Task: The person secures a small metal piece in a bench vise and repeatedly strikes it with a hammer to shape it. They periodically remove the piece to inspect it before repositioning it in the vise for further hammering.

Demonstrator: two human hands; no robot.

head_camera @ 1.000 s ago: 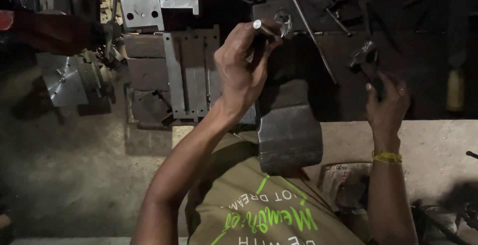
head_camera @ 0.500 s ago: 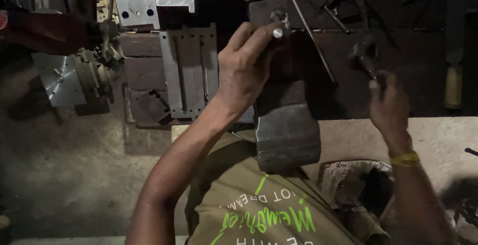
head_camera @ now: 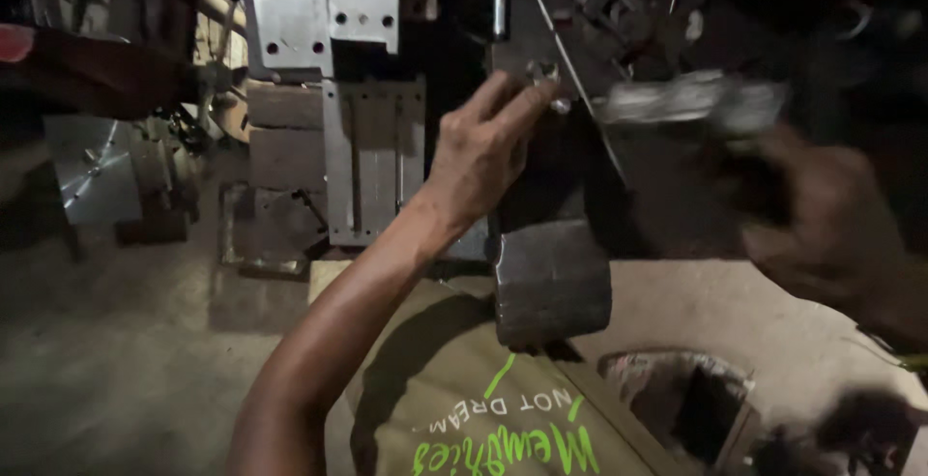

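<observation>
Small metal piece: a bright, shiny bit, its exact shape too small to tell, held at the top of the dark block, just under a thin slanting rod.
Left hand: fingers pressed together and pinching the small metal piece between fingertips and thumb; the bare forearm rises from the lower left.
Metal block: heavy, dark iron, tall and anvil-like, with a smooth, dull grey rounded lower face; the left hand rests against its upper part.
Right hand: badly blurred, closed around the handle of a hammer.
Hammer: pale grey metal head, smeared by blur, level with the small piece and just to its right, not clearly touching.
Thin rod: slim, straight steel, leaning across the dark background.
Steel plates: flat, light grey, square-edged, with drilled holes, at upper left.
Grooved plate: upright, rectangular, with long slots.
Floor: rough, dusty concrete.
</observation>
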